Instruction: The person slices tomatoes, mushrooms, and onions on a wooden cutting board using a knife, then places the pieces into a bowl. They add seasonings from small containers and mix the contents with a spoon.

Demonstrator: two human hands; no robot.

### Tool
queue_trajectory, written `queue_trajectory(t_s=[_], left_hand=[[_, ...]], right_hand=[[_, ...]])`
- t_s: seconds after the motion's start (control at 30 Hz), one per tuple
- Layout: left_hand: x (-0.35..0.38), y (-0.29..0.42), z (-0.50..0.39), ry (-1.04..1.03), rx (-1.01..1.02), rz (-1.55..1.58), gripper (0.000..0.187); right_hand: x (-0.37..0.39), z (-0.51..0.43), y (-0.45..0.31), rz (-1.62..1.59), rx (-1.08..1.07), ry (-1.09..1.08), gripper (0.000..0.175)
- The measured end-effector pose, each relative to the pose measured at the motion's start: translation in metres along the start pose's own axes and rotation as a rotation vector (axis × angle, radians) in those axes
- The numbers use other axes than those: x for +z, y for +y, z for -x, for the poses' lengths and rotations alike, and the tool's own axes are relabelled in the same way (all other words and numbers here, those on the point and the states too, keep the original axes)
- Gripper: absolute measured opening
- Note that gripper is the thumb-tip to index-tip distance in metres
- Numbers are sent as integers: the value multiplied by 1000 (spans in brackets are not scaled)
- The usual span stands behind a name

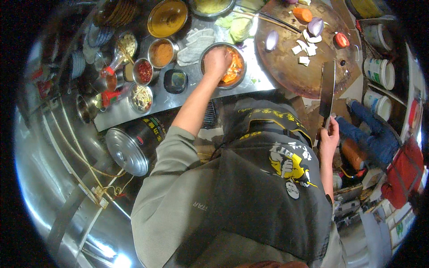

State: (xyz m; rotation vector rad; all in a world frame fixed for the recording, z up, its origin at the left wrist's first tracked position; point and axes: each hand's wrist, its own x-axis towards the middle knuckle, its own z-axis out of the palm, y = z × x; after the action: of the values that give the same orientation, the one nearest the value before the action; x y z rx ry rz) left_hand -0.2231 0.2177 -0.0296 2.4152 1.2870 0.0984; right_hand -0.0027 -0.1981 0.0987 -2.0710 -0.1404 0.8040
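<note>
My left hand (218, 62) reaches into a steel bowl (243, 74) of cut orange and red vegetables (234, 68); its fingertips are hidden. In my right hand (329, 130) is the handle of a cleaver (327, 88), whose blade points away from me over the near right edge of a round wooden chopping board (285, 73). White cut pieces (305, 47), a carrot piece (302, 14), red onion pieces (315, 26) and a cut red tomato or pepper (342, 40) lie on the board. Chopsticks (264, 19) rest across its left edge.
Left of the bowl stand a black dish (175, 81), a container of orange powder (161, 53), a bowl of chopped red chilli (144, 71) and a bowl of bean sprouts (141, 97). A grey cloth glove (196, 47) lies behind. A person in red (405, 171) is at right, near white buckets (378, 72).
</note>
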Motion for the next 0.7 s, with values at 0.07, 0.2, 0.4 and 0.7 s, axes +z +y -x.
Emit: queue_trajectory(t_s=[0.07, 0.2, 0.4, 0.7], left_hand=[[-4, 2, 2, 16, -47, 56, 20], [-4, 7, 1, 76, -35, 196, 24], [12, 10, -9, 135, 82, 233, 21], [-23, -6, -2, 171, -34, 359, 21]], right_hand=[[0, 0, 0, 20, -41, 3, 49], [0, 1, 0, 9, -81, -12, 50], [-2, 3, -5, 25, -43, -16, 50], [-2, 5, -8, 47, -64, -5, 49]])
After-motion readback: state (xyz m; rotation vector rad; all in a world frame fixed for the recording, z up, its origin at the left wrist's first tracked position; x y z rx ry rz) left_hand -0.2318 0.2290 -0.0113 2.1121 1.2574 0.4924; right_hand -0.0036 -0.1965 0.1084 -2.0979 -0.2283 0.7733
